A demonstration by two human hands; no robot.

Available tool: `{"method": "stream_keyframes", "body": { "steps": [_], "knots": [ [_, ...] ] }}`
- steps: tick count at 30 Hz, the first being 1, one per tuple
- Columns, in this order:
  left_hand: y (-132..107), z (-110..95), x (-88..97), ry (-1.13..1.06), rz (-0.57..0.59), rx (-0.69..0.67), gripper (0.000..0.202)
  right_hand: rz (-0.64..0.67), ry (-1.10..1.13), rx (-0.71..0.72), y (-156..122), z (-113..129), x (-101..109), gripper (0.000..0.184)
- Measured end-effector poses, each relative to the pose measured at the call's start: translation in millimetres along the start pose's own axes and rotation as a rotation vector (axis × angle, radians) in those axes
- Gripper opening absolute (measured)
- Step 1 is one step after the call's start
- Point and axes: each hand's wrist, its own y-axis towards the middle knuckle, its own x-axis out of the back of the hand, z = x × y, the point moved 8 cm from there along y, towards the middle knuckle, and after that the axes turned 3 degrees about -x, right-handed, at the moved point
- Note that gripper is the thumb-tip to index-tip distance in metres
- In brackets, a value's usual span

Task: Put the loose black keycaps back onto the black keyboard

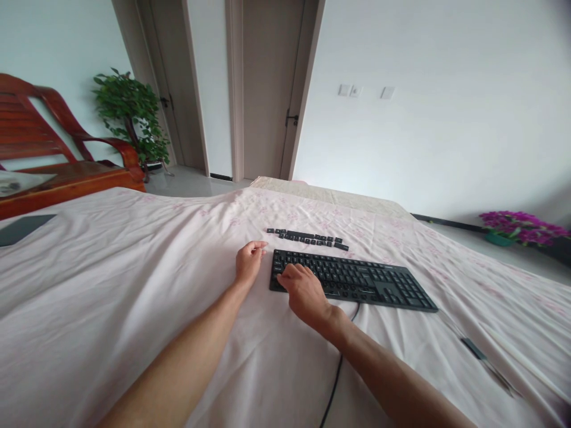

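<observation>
A black computer keyboard lies on the pale bedsheet, with some of its lower-left key positions lacking caps. Over its left end is my right hand, fingers curled down onto the keys; the palm side is hidden. My left hand rests just left of the keyboard, thumb and forefinger pinched together. Whatever either hand holds, if anything, is too small or hidden to make out. Behind the keyboard, loose black keycaps lie in two rough rows, among them a long space bar cap and a wide keycap.
A small tool with a black handle and thin metal prongs lies at the right. The keyboard's cable runs toward me under my right forearm. A dark flat object lies at far left. Beyond stand a wooden bench and plants.
</observation>
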Motion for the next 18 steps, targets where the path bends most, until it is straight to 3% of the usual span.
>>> {"method": "stream_keyframes", "body": {
  "steps": [6, 12, 18],
  "knots": [
    [-0.1, 0.2, 1.1, -0.047, -0.019, 0.015, 0.026, -0.121, 0.281, -0.143, 13.9, -43.7, 9.3, 0.046],
    [0.7, 2.2, 3.8, -0.128, -0.072, 0.067, 0.024, -0.163, 0.214, -0.296, 56.5, -83.0, 11.0, 0.039],
    [2.4, 3.6, 5.0, -0.126, -0.084, 0.072, 0.026, -0.093, 0.07, -0.37, 100.7, -107.3, -10.9, 0.026]
  ]
}}
